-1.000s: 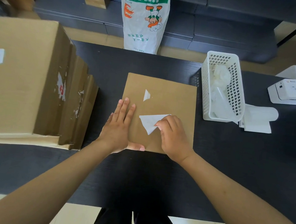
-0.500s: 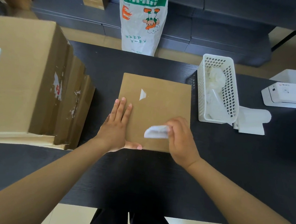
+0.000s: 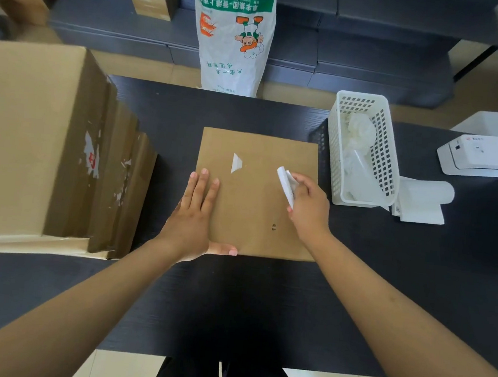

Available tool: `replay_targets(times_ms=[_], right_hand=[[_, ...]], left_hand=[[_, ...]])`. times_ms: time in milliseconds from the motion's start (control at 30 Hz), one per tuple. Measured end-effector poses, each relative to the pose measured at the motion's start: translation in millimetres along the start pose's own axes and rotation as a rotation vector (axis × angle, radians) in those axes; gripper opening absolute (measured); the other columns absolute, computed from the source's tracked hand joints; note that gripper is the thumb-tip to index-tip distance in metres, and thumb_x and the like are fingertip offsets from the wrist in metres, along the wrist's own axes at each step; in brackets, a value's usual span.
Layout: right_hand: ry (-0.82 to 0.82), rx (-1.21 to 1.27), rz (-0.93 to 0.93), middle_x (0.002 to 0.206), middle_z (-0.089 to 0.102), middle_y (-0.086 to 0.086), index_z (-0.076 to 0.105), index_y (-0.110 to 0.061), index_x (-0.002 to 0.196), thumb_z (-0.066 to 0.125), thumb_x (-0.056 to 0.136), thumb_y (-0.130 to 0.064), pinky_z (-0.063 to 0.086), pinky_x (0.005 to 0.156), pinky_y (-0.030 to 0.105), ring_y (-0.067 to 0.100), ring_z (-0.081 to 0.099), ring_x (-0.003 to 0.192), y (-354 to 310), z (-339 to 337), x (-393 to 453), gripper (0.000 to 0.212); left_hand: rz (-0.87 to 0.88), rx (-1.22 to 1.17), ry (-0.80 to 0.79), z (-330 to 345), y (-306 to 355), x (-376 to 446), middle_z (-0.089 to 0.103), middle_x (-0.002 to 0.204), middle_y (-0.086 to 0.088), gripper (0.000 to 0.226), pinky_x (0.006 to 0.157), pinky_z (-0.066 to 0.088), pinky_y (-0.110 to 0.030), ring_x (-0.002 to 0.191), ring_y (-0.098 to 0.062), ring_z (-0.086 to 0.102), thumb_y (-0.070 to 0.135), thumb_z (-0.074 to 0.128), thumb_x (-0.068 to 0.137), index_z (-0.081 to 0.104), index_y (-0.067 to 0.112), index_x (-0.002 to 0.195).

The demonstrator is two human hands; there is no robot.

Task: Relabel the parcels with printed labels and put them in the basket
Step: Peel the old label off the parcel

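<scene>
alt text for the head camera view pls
A person's left hand presses flat on a brown parcel on a dark table while the right hand holds a peeled white label near a white basket.

1. A flat brown cardboard parcel [image 3: 256, 195] is laid on the black table, bearing a white triangular label scrap [image 3: 236, 162].
2. A crumpled white peeled label [image 3: 285, 185] is held above its right side.
3. A white perforated basket [image 3: 364, 150] with white scraps inside is stood just beside it, to the right.
</scene>
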State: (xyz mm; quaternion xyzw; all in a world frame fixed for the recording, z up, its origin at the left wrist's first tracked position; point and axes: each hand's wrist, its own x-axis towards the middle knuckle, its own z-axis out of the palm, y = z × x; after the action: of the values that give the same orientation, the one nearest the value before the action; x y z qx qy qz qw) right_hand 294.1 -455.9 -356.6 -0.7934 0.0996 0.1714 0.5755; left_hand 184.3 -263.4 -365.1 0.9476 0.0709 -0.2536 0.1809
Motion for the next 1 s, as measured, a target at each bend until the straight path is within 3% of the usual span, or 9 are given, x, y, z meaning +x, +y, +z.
replay_targets(times_ms=[167,267,400,500,600,700,800,900,1000], right_hand=[[0.107,-0.033,0.094,0.079,0.055,-0.008,0.062,-0.028,0.075,0.044,0.095,-0.025,0.044,0.061,0.020,0.005,0.053,0.068,-5.2,-4.6,6.8,0.027],[0.101,-0.044,0.062,0.072,0.056,-0.006,0.062,-0.014,0.072,0.057,0.088,-0.045,0.039,0.062,0.022,0.008,0.051,0.066,-5.6,-4.8,6.2,0.035],[0.132,-0.106,-0.021,0.052,0.050,-0.014,0.045,-0.014,0.055,0.066,0.085,-0.031,0.036,0.051,0.009,0.000,0.046,0.051,-6.7,-2.6,4.3,0.040],[0.165,-0.192,-0.057,0.059,0.043,0.002,0.041,-0.007,0.056,0.052,0.092,-0.019,0.035,0.059,0.026,0.013,0.042,0.058,-8.2,-2.9,3.6,0.040],[0.193,-0.182,-0.057,0.069,0.052,0.011,0.045,-0.006,0.059,0.043,0.098,-0.022,0.041,0.056,0.032,0.027,0.060,0.061,-8.3,-4.2,3.1,0.043],[0.164,-0.088,-0.013,0.064,0.056,0.006,0.050,-0.008,0.072,0.046,0.098,-0.042,0.047,0.043,0.024,0.014,0.059,0.043,-7.4,-6.5,1.4,0.043],[0.116,-0.123,-0.036,0.069,0.053,0.002,0.048,-0.016,0.086,0.049,0.096,-0.045,0.045,0.045,0.026,0.013,0.052,0.052,-4.6,-9.6,3.2,0.031],[0.121,-0.219,-0.076,0.066,0.050,-0.003,0.049,-0.018,0.073,0.041,0.099,-0.046,0.043,0.062,0.032,0.013,0.047,0.062,-3.7,-15.9,8.9,0.039],[0.165,-0.251,-0.046,0.059,0.045,-0.002,0.039,-0.016,0.059,0.033,0.100,-0.049,0.037,0.058,0.032,0.014,0.041,0.056,-5.6,-25.8,17.6,0.053]], left_hand=[[0.007,0.005,-0.010,-0.8,-0.6,0.1,-0.054,0.139,0.006,0.137,0.116,0.002,-0.047,0.129,-0.015,-0.050,0.093,0.044,0.052,-0.046,0.026,0.130],[0.015,0.010,-0.014,-0.7,-1.4,0.7,-0.055,0.139,0.005,0.136,0.115,0.000,-0.047,0.128,-0.015,-0.050,0.092,0.046,0.054,-0.048,0.027,0.129],[0.019,0.008,-0.024,-0.6,-2.1,1.2,-0.054,0.140,0.003,0.138,0.113,-0.005,-0.045,0.127,-0.016,-0.051,0.094,0.040,0.051,-0.044,0.023,0.134],[0.019,0.018,-0.031,-1.7,-1.5,1.2,-0.054,0.140,0.002,0.139,0.112,-0.008,-0.044,0.127,-0.018,-0.051,0.095,0.035,0.049,-0.042,0.019,0.137],[0.016,0.035,-0.033,-3.1,-0.1,0.4,-0.054,0.139,-0.001,0.138,0.113,-0.010,-0.045,0.128,-0.021,-0.050,0.091,0.043,0.056,-0.042,0.018,0.137],[0.001,0.090,-0.032,-4.2,3.2,0.0,-0.054,0.139,-0.007,0.138,0.115,-0.015,-0.045,0.129,-0.027,-0.048,0.089,0.047,0.062,-0.044,0.015,0.134],[-0.025,0.167,-0.031,-5.8,7.1,1.9,-0.053,0.139,-0.013,0.140,0.115,-0.017,-0.047,0.130,-0.032,-0.045,0.090,0.046,0.062,-0.043,0.011,0.134],[-0.038,0.170,-0.040,-8.5,11.2,4.8,-0.049,0.142,-0.015,0.143,0.114,-0.018,-0.046,0.132,-0.033,-0.043,0.087,0.051,0.061,-0.038,0.008,0.139],[-0.060,0.162,-0.036,-11.6,16.6,5.2,-0.042,0.147,-0.015,0.145,0.116,-0.015,-0.045,0.136,-0.033,-0.038,0.083,0.060,0.061,-0.033,0.007,0.142]])
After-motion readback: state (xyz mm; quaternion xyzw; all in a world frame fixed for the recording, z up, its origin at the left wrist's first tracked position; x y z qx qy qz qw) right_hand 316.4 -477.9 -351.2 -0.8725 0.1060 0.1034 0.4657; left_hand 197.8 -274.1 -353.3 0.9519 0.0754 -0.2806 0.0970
